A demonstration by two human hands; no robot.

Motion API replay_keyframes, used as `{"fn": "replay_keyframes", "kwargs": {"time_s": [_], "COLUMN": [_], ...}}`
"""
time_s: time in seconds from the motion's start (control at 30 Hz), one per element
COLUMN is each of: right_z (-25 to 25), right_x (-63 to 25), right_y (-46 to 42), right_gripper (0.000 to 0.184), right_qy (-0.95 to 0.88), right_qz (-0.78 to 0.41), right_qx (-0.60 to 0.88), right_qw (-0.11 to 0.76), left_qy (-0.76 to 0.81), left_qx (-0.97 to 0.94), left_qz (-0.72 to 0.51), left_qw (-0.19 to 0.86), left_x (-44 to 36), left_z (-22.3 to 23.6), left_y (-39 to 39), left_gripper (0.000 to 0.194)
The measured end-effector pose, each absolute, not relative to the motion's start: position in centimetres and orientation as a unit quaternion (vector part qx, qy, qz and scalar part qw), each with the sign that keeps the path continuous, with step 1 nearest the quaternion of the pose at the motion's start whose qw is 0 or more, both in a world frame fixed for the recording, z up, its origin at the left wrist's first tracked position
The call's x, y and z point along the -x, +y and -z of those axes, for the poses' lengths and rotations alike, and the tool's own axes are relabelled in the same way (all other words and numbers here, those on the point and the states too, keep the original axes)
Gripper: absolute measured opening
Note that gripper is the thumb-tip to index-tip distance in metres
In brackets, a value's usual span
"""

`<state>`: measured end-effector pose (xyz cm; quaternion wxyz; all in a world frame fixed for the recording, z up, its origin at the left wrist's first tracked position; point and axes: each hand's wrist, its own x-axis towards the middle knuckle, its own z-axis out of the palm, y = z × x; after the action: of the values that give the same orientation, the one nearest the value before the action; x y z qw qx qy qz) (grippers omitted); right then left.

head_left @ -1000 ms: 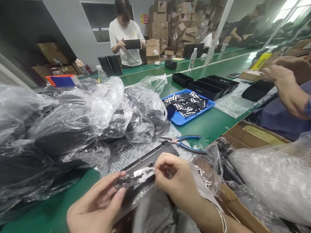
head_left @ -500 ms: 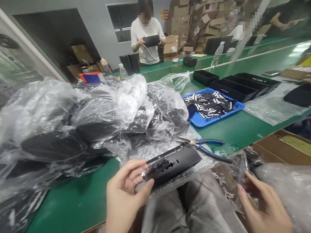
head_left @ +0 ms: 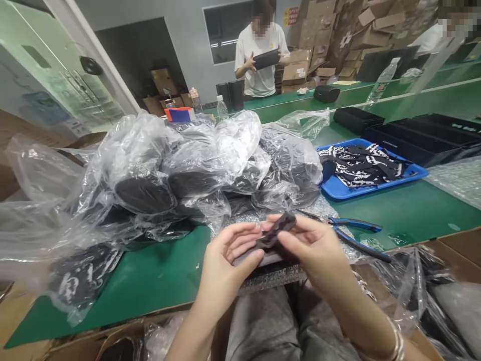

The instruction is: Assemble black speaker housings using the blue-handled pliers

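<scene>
A small black strip with round, knobbly buttons point(head_left: 277, 233) is held between my two hands. My right hand point(head_left: 313, 243) pinches its right end. My left hand point(head_left: 235, 253) has thumb and fingers curled at its left end. Under both hands lies a black plastic casing point(head_left: 259, 261), mostly hidden by them, on a sheet of bubble wrap point(head_left: 272, 281) at the table edge. Pliers with blue-and-black handles point(head_left: 356, 224) lie spread to the right of my right hand.
Behind my hands, clear plastic bags point(head_left: 195, 150) wrap dark rounded pieces on the green table point(head_left: 161, 276). A blue tray point(head_left: 376, 189) holds black-and-white pieces. Black boxes point(head_left: 409, 135) stand behind it. Across the table, a person point(head_left: 260, 60) holds a black cylinder.
My right hand has come from the lower right, where it held clear plastic, to the button strip beside my left hand. The view has swung left.
</scene>
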<state>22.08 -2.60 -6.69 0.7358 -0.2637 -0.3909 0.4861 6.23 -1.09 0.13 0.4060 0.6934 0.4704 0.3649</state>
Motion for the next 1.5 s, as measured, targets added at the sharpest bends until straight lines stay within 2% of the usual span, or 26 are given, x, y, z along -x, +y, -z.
{"fn": "replay_keyframes", "kwargs": {"time_s": [0.1,0.17,0.3,0.57,0.8,1.0,1.1,1.2,1.27,1.5], "right_z": [7.3,7.8,8.7,8.7,8.8,8.5,8.4,8.7,8.9,8.8], "right_x": [-24.5,-25.5,-25.7,-25.5,-25.6,-26.0,-26.6,-27.2,-27.3,-27.2], "right_y": [-1.8,-1.0,0.2,0.7,1.0,1.2,1.0,0.8,0.7,1.0], "right_gripper": [0.021,0.022,0.024,0.028,0.029,0.033,0.031,0.031,0.031,0.025], "right_qy": [-0.565,-0.665,-0.738,-0.738,-0.725,-0.729,-0.693,-0.629,-0.620,-0.636], "right_qz": [-0.282,-0.228,-0.259,-0.314,-0.345,-0.378,-0.388,-0.318,-0.289,-0.329], "right_qx": [0.364,0.358,0.339,0.359,0.363,0.346,0.352,0.445,0.487,0.486], "right_qw": [0.685,0.614,0.523,0.477,0.473,0.454,0.494,0.552,0.544,0.501], "left_qy": [0.520,0.533,0.543,0.523,0.516,0.490,0.474,0.492,0.488,0.485], "left_qx": [-0.746,-0.760,-0.767,-0.783,-0.793,-0.834,-0.849,-0.839,-0.841,-0.846], "left_qz": [-0.287,-0.238,-0.211,-0.221,-0.222,-0.212,-0.199,-0.194,-0.200,-0.204], "left_qw": [0.302,0.287,0.267,0.255,0.236,0.139,0.122,0.128,0.123,0.087], "left_x": [-5.6,-5.3,-5.2,-5.2,-5.3,-6.4,-6.7,-6.7,-6.7,-6.8], "left_z": [-0.2,-0.2,-0.1,0.2,0.0,0.0,0.3,0.3,0.2,0.0], "left_y": [-0.7,-0.5,-0.4,-0.8,-0.6,0.1,0.6,0.8,0.8,1.0], "left_gripper": [0.028,0.032,0.040,0.041,0.034,0.019,0.014,0.014,0.014,0.012]}}
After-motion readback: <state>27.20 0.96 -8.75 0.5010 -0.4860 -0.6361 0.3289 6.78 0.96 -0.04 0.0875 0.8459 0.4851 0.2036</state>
